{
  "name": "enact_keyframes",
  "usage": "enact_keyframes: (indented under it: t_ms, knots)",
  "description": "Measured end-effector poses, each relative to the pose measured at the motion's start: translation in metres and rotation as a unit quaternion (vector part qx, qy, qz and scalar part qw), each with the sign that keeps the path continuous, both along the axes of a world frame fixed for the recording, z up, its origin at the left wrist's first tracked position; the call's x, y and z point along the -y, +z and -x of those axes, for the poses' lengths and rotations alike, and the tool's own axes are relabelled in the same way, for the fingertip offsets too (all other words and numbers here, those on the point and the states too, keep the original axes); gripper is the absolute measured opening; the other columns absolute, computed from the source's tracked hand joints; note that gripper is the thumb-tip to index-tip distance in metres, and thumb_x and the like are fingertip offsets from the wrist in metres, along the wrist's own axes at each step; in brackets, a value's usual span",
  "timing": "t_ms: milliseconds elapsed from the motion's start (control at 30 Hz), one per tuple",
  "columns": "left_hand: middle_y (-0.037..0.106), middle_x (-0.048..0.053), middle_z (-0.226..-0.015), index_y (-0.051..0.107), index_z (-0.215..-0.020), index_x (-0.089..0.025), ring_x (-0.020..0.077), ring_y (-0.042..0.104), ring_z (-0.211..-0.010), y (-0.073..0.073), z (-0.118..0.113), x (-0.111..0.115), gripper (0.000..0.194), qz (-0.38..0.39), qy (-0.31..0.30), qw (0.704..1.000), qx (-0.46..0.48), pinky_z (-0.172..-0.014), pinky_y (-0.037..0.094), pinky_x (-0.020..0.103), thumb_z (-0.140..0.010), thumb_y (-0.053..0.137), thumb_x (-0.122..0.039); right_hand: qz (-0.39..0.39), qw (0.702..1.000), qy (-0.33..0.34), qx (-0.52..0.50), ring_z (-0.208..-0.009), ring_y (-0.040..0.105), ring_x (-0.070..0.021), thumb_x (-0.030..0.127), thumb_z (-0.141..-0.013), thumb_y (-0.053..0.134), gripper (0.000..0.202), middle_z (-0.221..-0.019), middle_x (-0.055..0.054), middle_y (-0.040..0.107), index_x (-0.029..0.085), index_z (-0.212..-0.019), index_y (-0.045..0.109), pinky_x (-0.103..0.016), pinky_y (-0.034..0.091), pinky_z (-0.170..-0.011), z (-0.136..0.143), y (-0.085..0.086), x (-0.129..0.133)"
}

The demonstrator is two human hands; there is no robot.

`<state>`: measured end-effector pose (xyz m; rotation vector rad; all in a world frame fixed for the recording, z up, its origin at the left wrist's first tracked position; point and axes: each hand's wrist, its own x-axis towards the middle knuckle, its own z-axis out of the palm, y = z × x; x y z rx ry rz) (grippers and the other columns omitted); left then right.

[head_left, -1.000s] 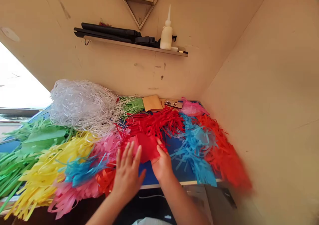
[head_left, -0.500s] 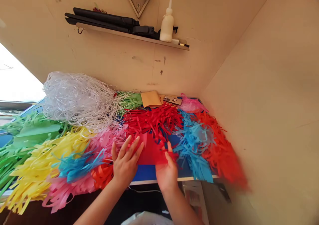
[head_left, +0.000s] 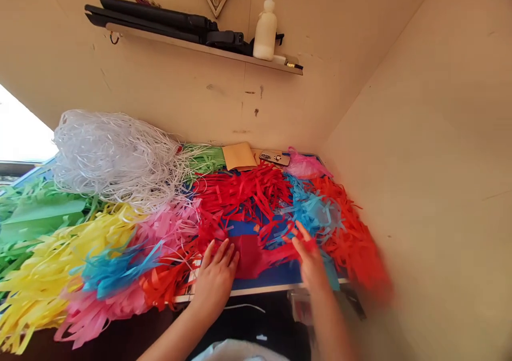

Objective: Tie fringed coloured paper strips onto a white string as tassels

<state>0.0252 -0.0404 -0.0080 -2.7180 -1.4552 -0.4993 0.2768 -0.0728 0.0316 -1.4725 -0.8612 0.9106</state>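
Note:
A red fringed paper sheet lies near the front edge of the blue table; its uncut part is on the left and its cut strips fan out to the right. My left hand rests flat at the sheet's left side, fingers stretched out. Over the strips on the right is my right hand, its fingers spread and slightly blurred by motion. Behind the sheet sits a heap of red paper strips. Blue strips lie just beyond my right hand.
Yellow strips, pink strips and green strips cover the left side. A white string bundle lies behind them. At the back are a brown envelope and a phone. Orange-red strips hang along the right.
My right hand has moved right and opened its fingers, with the red strips now spread out to the right. My left hand has shifted slightly down and right, along with the sheet.

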Motion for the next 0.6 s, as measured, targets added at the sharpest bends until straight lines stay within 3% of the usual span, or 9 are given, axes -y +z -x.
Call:
enact_keyframes:
  t_ms: [67, 133, 167, 200, 267, 300, 433, 533, 600]
  knots:
    - [0.067, 0.004, -0.127, 0.069, -0.114, -0.026, 0.0235, 0.054, -0.126, -0.003, -0.009, 0.002, 0.036, 0.035, 0.016, 0.999, -0.007, -0.110, 0.027, 0.048, -0.090, 0.046, -0.012, 0.091, 0.965, -0.071, 0.234, -0.102, 0.066, -0.0342, 0.056, -0.076, 0.066, 0.059, -0.111, -0.013, 0.071, 0.022, -0.124, 0.062, -0.052, 0.048, -0.090, -0.021, 0.011, 0.020]
    - [0.066, 0.004, -0.128, 0.067, -0.117, -0.026, 0.0245, 0.053, -0.126, 0.002, -0.014, 0.002, 0.038, 0.059, 0.029, 0.998, -0.004, -0.107, 0.030, 0.049, -0.091, 0.045, -0.011, 0.048, 0.898, -0.141, 0.413, -0.101, 0.065, -0.0353, 0.053, -0.080, 0.064, 0.052, -0.105, -0.016, 0.071, 0.019, -0.119, 0.064, -0.053, 0.047, -0.090, -0.016, 0.017, 0.032]
    - [0.066, 0.004, -0.129, 0.067, -0.118, -0.026, 0.0248, 0.053, -0.126, 0.006, -0.016, 0.002, 0.039, 0.066, 0.031, 0.997, -0.004, -0.106, 0.031, 0.050, -0.091, 0.045, -0.011, -0.008, 0.871, -0.126, 0.474, -0.106, 0.063, -0.0351, 0.049, -0.083, 0.062, 0.048, -0.109, -0.017, 0.070, 0.018, -0.119, 0.063, -0.055, 0.044, -0.094, -0.003, 0.015, 0.034]
    - [0.066, 0.003, -0.129, 0.066, -0.119, -0.027, 0.0250, 0.053, -0.126, 0.011, -0.017, 0.002, 0.039, 0.071, 0.030, 0.997, -0.003, -0.105, 0.031, 0.050, -0.091, 0.044, -0.010, -0.076, 0.850, -0.058, 0.518, -0.113, 0.060, -0.0337, 0.043, -0.085, 0.062, 0.044, -0.115, -0.017, 0.068, 0.018, -0.120, 0.062, -0.055, 0.041, -0.100, 0.013, 0.011, 0.034]
    - [0.066, 0.003, -0.128, 0.067, -0.117, -0.027, 0.0253, 0.053, -0.125, 0.020, -0.019, 0.001, 0.039, 0.070, 0.031, 0.997, 0.001, -0.105, 0.031, 0.050, -0.091, 0.044, -0.010, -0.144, 0.810, 0.153, 0.548, -0.127, 0.052, -0.0310, 0.030, -0.085, 0.059, 0.048, -0.130, -0.015, 0.062, 0.019, -0.131, 0.054, -0.058, 0.025, -0.113, 0.051, -0.005, 0.023]
    - [0.067, 0.002, -0.126, 0.068, -0.114, -0.029, 0.0252, 0.053, -0.124, 0.023, -0.018, -0.001, 0.039, 0.065, 0.033, 0.997, 0.004, -0.105, 0.031, 0.050, -0.091, 0.044, -0.010, -0.161, 0.800, 0.196, 0.544, -0.128, 0.052, -0.0288, 0.021, -0.085, 0.054, 0.050, -0.132, -0.014, 0.061, 0.017, -0.134, 0.052, -0.058, 0.021, -0.115, 0.066, -0.016, 0.015]
    - [0.070, -0.004, -0.120, 0.072, -0.104, -0.035, 0.0262, 0.055, -0.120, 0.027, 0.009, -0.012, 0.040, 0.018, 0.064, 0.998, 0.009, -0.105, 0.030, 0.051, -0.089, 0.046, -0.009, -0.219, 0.824, 0.183, 0.489, -0.113, 0.064, -0.0199, 0.003, -0.082, 0.041, 0.047, -0.114, -0.007, 0.072, 0.020, -0.121, 0.062, -0.053, 0.020, -0.117, 0.086, -0.051, -0.014]
    - [0.068, -0.002, -0.124, 0.071, -0.106, -0.036, 0.0303, 0.053, -0.120, 0.034, 0.048, -0.020, 0.041, -0.034, 0.130, 0.991, -0.003, -0.103, 0.031, 0.056, -0.086, 0.047, -0.009, -0.199, 0.837, 0.216, 0.461, -0.114, 0.064, -0.0211, 0.002, -0.080, 0.044, 0.050, -0.117, -0.007, 0.071, 0.023, -0.119, 0.065, -0.055, 0.020, -0.117, 0.070, -0.056, -0.019]
    - [0.062, 0.006, -0.133, 0.069, -0.113, -0.030, 0.0346, 0.048, -0.125, 0.047, 0.068, -0.019, 0.041, -0.065, 0.178, 0.982, -0.006, -0.105, 0.030, 0.060, -0.085, 0.048, -0.010, -0.167, 0.841, 0.258, 0.445, -0.116, 0.063, -0.0227, 0.002, -0.077, 0.046, 0.055, -0.121, -0.007, 0.069, 0.025, -0.124, 0.062, -0.057, 0.021, -0.116, 0.060, -0.053, -0.017]
